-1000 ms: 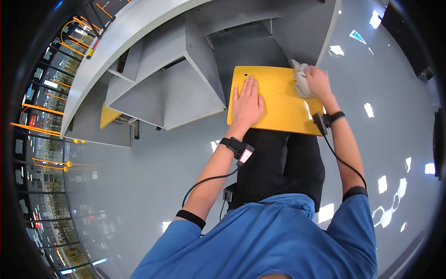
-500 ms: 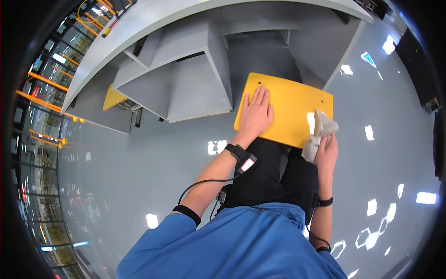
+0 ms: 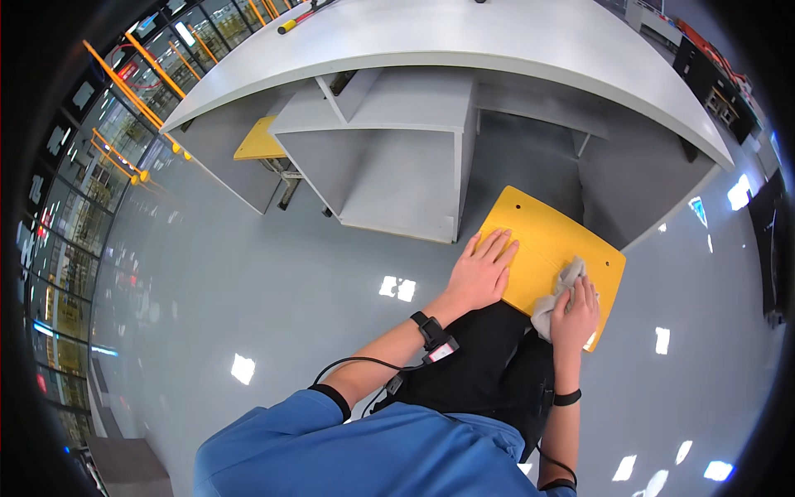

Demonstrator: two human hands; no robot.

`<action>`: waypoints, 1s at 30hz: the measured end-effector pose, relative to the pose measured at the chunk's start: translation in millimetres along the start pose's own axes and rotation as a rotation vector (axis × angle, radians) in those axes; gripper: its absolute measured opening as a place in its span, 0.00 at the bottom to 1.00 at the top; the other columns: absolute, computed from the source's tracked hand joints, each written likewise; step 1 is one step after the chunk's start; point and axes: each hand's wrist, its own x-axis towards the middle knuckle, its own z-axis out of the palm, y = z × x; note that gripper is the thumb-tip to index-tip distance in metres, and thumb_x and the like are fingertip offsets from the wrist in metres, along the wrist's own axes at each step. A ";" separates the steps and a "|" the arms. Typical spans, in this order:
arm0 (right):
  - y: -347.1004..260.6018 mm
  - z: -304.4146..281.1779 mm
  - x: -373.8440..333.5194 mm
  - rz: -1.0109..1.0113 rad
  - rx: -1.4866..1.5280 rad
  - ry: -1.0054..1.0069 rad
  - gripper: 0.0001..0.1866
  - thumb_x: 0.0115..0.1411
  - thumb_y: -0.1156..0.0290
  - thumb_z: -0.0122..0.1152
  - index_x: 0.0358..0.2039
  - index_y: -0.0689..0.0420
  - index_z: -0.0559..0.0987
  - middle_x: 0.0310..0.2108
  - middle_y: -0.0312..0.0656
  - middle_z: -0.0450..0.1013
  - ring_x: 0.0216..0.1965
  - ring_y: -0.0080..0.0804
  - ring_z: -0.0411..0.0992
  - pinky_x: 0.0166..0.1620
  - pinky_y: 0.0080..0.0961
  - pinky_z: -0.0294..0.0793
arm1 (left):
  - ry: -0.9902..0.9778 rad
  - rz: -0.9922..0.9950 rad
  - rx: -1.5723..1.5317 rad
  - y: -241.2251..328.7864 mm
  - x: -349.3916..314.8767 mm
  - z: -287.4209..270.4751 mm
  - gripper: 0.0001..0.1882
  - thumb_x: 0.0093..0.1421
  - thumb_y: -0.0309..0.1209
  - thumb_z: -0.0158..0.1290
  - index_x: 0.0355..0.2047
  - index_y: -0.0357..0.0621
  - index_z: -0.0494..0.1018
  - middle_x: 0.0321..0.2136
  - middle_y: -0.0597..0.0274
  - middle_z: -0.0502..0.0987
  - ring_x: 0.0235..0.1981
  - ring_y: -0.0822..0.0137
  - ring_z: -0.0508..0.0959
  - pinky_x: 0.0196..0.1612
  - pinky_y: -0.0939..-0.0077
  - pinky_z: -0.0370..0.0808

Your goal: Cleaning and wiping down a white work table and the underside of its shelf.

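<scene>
A yellow board (image 3: 537, 240) with rounded corners and small dark holes lies in front of my dark-trousered knees. My left hand (image 3: 483, 269) rests flat on its left part, fingers stretched out and apart. Over the near right part, my right hand (image 3: 575, 313) holds a crumpled greyish-white cloth (image 3: 544, 315) against the yellow surface. Some of the cloth is hidden beneath the fingers.
A long curved white desk (image 3: 464, 33) stands ahead, with a grey open cabinet (image 3: 406, 178) below it. Left of the cabinet, a yellow seat (image 3: 260, 139) shows under the desktop. A yellow-ended tool (image 3: 290, 26) lies at the desk's far left.
My right hand has carried the cloth from the board's right edge inward onto its surface. The left hand stays flat on the board. The whole view has shifted, showing more desktop.
</scene>
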 end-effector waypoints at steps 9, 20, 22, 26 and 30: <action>-12.2 18.2 63.8 -0.443 0.127 -0.342 0.34 0.48 0.58 0.63 0.54 0.62 0.71 0.60 0.57 0.61 0.61 0.59 0.58 0.63 0.53 0.53 | 0.071 -0.129 0.048 -37.8 55.7 31.1 0.30 0.56 0.33 0.44 0.59 0.36 0.62 0.61 0.47 0.61 0.63 0.54 0.60 0.62 0.49 0.57; 20.7 91.0 162.4 -0.577 0.180 -0.343 0.27 0.46 0.63 0.66 0.49 0.54 0.77 0.58 0.46 0.67 0.61 0.50 0.62 0.64 0.45 0.55 | 0.602 0.097 -0.099 -119.0 91.7 -48.6 0.14 0.44 0.19 0.48 0.33 0.39 0.75 0.41 0.52 0.76 0.47 0.54 0.75 0.51 0.56 0.69; 16.1 111.7 187.0 -0.559 0.244 -0.335 0.26 0.47 0.62 0.65 0.49 0.54 0.77 0.57 0.47 0.68 0.60 0.48 0.63 0.64 0.44 0.56 | 0.594 -0.009 -0.053 -148.9 75.3 -73.6 0.14 0.45 0.19 0.48 0.34 0.41 0.75 0.42 0.53 0.76 0.45 0.54 0.75 0.48 0.57 0.70; 13.9 147.4 227.0 -0.472 0.353 -0.294 0.21 0.52 0.60 0.63 0.46 0.55 0.79 0.52 0.46 0.73 0.57 0.44 0.67 0.62 0.39 0.59 | 0.586 -0.104 0.071 -174.6 52.6 -109.6 0.18 0.46 0.19 0.48 0.40 0.41 0.75 0.47 0.54 0.74 0.52 0.54 0.71 0.53 0.57 0.66; 10.9 166.7 250.8 -0.345 0.342 -0.211 0.20 0.52 0.59 0.63 0.43 0.55 0.80 0.49 0.45 0.75 0.53 0.45 0.70 0.59 0.37 0.64 | 0.519 -0.116 0.276 -178.5 74.3 -113.1 0.27 0.47 0.23 0.49 0.51 0.44 0.70 0.54 0.55 0.68 0.57 0.54 0.66 0.60 0.49 0.59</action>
